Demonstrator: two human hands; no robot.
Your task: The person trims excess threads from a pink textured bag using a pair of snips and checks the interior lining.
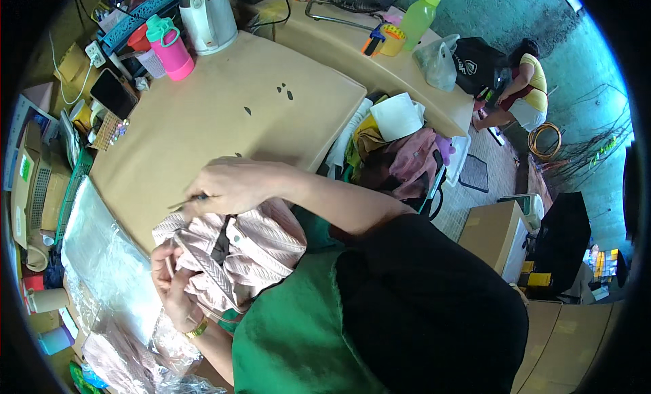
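Note:
A pale pink quilted fabric bag with a dark lining and a small metal snap is bunched at the table's near edge, against a green apron. My left hand, with a gold-coloured band at its wrist, pinches the left side of the bag between thumb and fingers. Above the bag's upper left, my right hand is closed round a thin, pointed tool. Only the tool's tip shows past the fingers, so its exact kind is unclear. The right forearm crosses over the bag's top.
Clear plastic bags lie left of the bag, beside another pink piece. A pink bottle, a kettle and a phone stand at the far left. A bin of cloths sits right; a person bends beyond.

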